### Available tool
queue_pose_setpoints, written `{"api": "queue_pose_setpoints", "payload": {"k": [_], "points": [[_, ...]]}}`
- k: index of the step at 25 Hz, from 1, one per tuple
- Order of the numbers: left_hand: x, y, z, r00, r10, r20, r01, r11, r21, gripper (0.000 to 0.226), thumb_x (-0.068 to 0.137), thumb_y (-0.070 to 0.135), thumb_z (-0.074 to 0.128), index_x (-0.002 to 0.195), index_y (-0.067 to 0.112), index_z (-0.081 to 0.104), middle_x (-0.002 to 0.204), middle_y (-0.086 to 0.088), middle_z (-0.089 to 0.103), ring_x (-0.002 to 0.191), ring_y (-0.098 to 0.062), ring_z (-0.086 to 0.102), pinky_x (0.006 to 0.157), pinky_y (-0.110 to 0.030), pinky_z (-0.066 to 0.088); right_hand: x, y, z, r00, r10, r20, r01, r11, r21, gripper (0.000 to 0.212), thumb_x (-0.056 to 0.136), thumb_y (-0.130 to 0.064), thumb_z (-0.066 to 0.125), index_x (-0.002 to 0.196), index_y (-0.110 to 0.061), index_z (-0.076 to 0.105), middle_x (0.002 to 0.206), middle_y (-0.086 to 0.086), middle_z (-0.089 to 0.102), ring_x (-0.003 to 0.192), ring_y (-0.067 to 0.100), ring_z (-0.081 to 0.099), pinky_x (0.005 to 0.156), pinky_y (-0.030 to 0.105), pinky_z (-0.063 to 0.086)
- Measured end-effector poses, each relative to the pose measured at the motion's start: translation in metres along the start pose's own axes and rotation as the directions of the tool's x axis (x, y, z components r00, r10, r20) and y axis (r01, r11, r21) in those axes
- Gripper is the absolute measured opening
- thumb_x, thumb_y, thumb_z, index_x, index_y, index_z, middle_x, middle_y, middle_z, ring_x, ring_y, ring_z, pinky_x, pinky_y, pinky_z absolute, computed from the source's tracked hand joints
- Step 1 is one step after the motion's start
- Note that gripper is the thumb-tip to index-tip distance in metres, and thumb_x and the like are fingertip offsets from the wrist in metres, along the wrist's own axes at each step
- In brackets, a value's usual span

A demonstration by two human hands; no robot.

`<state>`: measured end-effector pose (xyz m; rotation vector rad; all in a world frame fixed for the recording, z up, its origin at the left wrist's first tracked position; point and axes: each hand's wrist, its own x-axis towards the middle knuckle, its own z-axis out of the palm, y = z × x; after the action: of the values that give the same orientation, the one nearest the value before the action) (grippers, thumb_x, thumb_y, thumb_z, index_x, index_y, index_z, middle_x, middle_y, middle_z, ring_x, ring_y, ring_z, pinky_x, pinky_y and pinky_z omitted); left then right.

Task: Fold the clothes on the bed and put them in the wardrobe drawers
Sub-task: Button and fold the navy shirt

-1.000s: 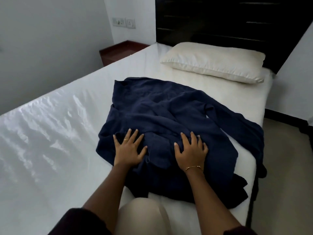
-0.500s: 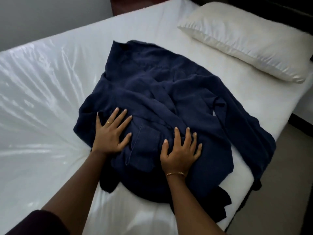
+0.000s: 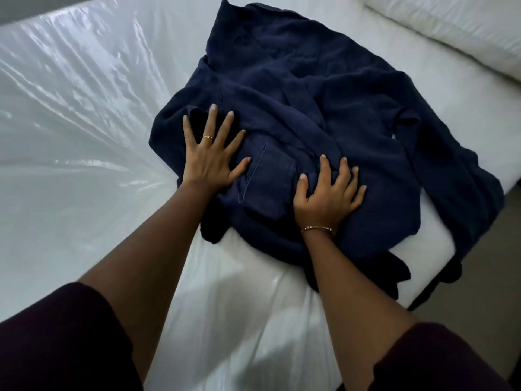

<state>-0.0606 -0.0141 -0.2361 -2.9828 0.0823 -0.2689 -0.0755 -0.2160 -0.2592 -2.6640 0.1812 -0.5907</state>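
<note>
Sleeves of dark maroon frame the bottom of the view, and both bare forearms reach out over the bed. Compared with half a second ago, the left hand stays flat with its fingers spread wide, pressing the left part of the navy shirt. The right hand has changed: its fingers, flat before, now curl and bunch a ridge of cloth under them beside the chest pocket. That reads as smoothing giving way to a grasp, probably to lift or turn part of the garment for a first fold; folding proper looks barely begun, since the shirt lies rumpled, one sleeve trailing off the right edge of the mattress. The view has also drawn closer and tilted down. Beyond the shirt, a white pillow rests at the head of the bed. No drawer or wardrobe shows here, so nothing can be said of what they hold.
</note>
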Motion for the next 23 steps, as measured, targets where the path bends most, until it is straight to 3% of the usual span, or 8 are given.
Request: {"api": "queue_pose_setpoints", "payload": {"k": [3,6,9,12,15,17,20,23], "points": [[-0.029,0.022,-0.028,0.892,-0.446,0.08,0.452,0.862,-0.231,0.084,0.088,0.064,0.035,0.151,0.017,0.005,0.159,-0.007,0.0,0.143,-0.038,0.005,0.112,-0.054,0.011,-0.002,0.007,-0.007,0.998,-0.011,0.064,0.012,1.0,-0.007,0.059,0.088,-0.051,0.032,0.135,-0.021,0.049,0.144,0.017,0.04,0.134,0.04,0.033,0.109,0.057,0.016],[-0.058,0.031,-0.051,0.59,-0.773,0.235,0.719,0.369,-0.589,0.09,0.085,0.043,0.06,0.148,0.003,0.01,0.151,-0.016,0.019,0.133,-0.037,0.03,0.108,-0.04,0.03,-0.001,0.014,-0.02,0.953,0.015,0.302,-0.005,0.999,-0.035,0.066,0.093,-0.057,0.024,0.15,-0.024,0.015,0.157,0.014,0.005,0.143,0.035,0.006,0.114,0.05,0.0],[-0.066,0.015,-0.066,0.412,-0.725,0.552,0.679,-0.159,-0.716,0.057,0.079,0.025,0.07,0.124,0.002,0.045,0.124,-0.014,0.047,0.1,-0.031,0.057,0.078,-0.033,0.052,-0.005,0.013,-0.039,0.88,-0.008,0.474,0.002,1.0,0.011,0.069,0.097,-0.05,0.029,0.15,-0.021,-0.005,0.157,0.012,-0.01,0.144,0.033,-0.004,0.117,0.047,-0.001],[-0.076,0.007,-0.089,0.481,-0.35,0.804,0.603,-0.534,-0.593,0.019,0.081,0.019,0.068,0.094,0.007,0.059,0.087,-0.007,0.062,0.072,-0.018,0.058,0.055,-0.02,0.044,-0.016,0.011,-0.069,0.909,-0.019,0.416,-0.069,0.978,0.197,0.068,0.097,-0.039,0.039,0.15,-0.015,0.003,0.157,0.015,0.005,0.14,0.035,0.019,0.111,0.049,0.023],[-0.087,0.0,-0.098,0.622,-0.218,0.752,0.421,-0.717,-0.556,0.028,0.085,0.015,0.056,0.112,0.006,0.061,0.104,-0.01,0.067,0.093,-0.023,0.061,0.077,-0.027,0.049,-0.035,0.02,-0.092,0.965,0.078,0.249,-0.069,0.997,-0.043,0.068,0.094,-0.033,0.051,0.149,-0.011,0.019,0.152,0.022,0.02,0.13,0.044,0.031,0.099,0.056,0.03],[-0.093,-0.007,-0.1,0.68,-0.206,0.704,0.217,-0.86,-0.461,0.027,0.09,0.015,0.046,0.11,0.009,0.063,0.107,-0.009,0.068,0.098,-0.024,0.063,0.083,-0.031,0.049,-0.04,0.026,-0.103,0.919,0.24,0.313,-0.175,0.96,-0.221,0.079,0.091,-0.039,0.055,0.15,-0.01,0.011,0.153,0.026,0.009,0.133,0.044,0.025,0.102,0.055,0.027],[-0.1,-0.011,-0.099,0.686,-0.159,0.71,0.316,-0.813,-0.488,0.035,0.096,0.035,0.042,0.118,0.018,0.062,0.113,-0.004,0.068,0.104,-0.021,0.063,0.084,-0.033,0.05,-0.038,0.026,-0.119,0.781,0.477,0.404,-0.398,0.877,-0.267,0.103,0.082,-0.048,0.064,0.148,-0.004,0.0,0.152,0.028,0.006,0.132,0.042,0.025,0.102,0.049,0.03],[-0.105,-0.001,-0.101,0.649,-0.099,0.754,0.664,-0.41,-0.625,0.042,0.088,0.044,0.056,0.122,0.018,0.058,0.115,-0.002,0.066,0.107,-0.02,0.059,0.088,-0.032,0.048,-0.032,0.031,-0.129,0.662,0.638,0.393,-0.595,0.766,-0.242,0.099,0.074,-0.051,0.071,0.144,-0.002,0.021,0.139,0.023,0.038,0.124,0.04,0.036,0.099,0.048,0.035]]}}
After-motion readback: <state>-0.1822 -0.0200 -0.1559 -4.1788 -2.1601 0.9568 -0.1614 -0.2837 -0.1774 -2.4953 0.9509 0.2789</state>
